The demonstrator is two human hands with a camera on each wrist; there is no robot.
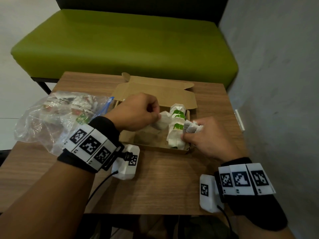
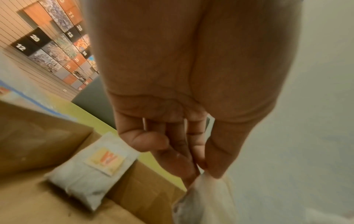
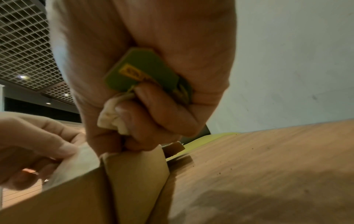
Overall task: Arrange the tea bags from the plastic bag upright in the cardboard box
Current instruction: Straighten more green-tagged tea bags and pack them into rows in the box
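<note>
Tea bags: a row of them point(image 1: 177, 125) stands upright along the right side of the cardboard box point(image 1: 156, 149), white with green tags; one more lies flat on the box floor at the left end, seen from the left wrist point(image 2: 91, 171).
Progress: my judgement is the job is partly done, roughly a third. The right side is filling, the middle and left of the box floor show bare cardboard, and many bags wait in the plastic bag.
Right hand: the right hand point(image 1: 203, 137) sits at the near right corner of the box, fingers curled tightly round a small bundle of tea bags point(image 3: 114, 116) and their green tags (the wrist view shows the tags tucked into the palm). Its fingertips touch the near end of the row.
Left hand: the left hand point(image 1: 136, 112) reaches over the middle of the box, thumb and fingers pinching the top of a single white tea bag point(image 1: 161, 122) that hangs just beside the row.
Left to do: set that bag on end against the others, place the bundle, stand up the flat one, then fetch more.
Plastic bag: the plastic bag point(image 1: 51, 118) lies crumpled on the desk point(image 1: 164, 183) left of the box, mouth toward it, with plenty of tea bags inside.
Beyond: a green bench point(image 1: 120, 44) stands behind the desk.
</note>
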